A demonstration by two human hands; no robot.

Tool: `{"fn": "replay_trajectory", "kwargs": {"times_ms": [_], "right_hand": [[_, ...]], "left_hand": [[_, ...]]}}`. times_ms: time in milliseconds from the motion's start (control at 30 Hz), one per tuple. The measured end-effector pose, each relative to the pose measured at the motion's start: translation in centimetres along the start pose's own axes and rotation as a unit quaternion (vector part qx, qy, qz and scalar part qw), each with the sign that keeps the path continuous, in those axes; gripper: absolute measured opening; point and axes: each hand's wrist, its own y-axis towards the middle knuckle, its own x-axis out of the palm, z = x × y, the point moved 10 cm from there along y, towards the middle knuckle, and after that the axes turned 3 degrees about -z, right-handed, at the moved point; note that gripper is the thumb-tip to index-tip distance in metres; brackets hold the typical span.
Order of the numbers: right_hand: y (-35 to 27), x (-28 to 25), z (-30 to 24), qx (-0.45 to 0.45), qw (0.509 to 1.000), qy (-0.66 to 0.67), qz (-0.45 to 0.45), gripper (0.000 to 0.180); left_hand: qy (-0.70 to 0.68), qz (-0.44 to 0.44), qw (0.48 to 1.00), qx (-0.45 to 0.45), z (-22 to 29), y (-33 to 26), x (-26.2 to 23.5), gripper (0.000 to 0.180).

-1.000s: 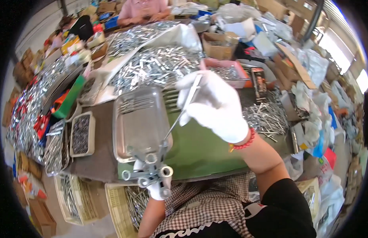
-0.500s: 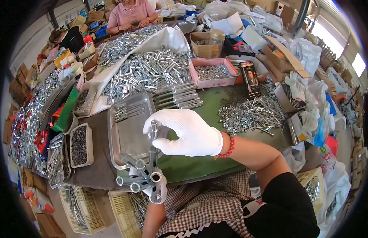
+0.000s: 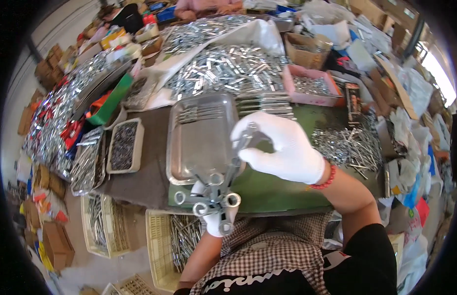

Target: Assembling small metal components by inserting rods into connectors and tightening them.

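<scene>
Two hands in white knitted gloves work over a smooth green work surface [image 3: 275,191]. The left hand [image 3: 214,225], low in the view, is wrapped around a bundle of metal tubes [image 3: 214,196], hollow, silvery and cylindrical, their round ends fanning outward like a loose bouquet. The right hand [image 3: 283,147], a red beaded bracelet [image 3: 329,178] at its wrist, pinches a slim metal piece [image 3: 248,133] between thumb and fingers; the piece slants down toward the bundle, and blur hides whether it sits inside a tube. Just behind the bundle is a shallow steel tray [image 3: 201,142] with rounded corners, thin rods [image 3: 203,114] lined up near its far end. Beyond, a glittering heap of short cylinders [image 3: 223,71] rests on a creased white sheet [image 3: 268,32]. To the right stands a pink box [image 3: 312,98] of small metal parts, near a tangled pile of long, thin screws [image 3: 359,152]
</scene>
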Motion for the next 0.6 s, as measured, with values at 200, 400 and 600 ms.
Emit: {"fn": "replay_trajectory", "kwargs": {"times_ms": [200,400,600], "right_hand": [[0.4,1.6,0.9,0.005,0.997,0.022,-0.071,0.024],[1.6,3.2,1.7,0.018,0.965,0.125,-0.231,0.038],[7.0,4.0,5.2,0.043,0.967,0.139,-0.211,0.043]], "left_hand": [[0.257,0.107,0.953,0.115,0.3,-0.8,2.7,0.022],[-0.143,0.049,0.987,-0.056,-3.5,-0.8,4.9,0.026],[-0.196,0.020,0.977,-0.087,-4.4,-0.5,6.4,0.025]]}}
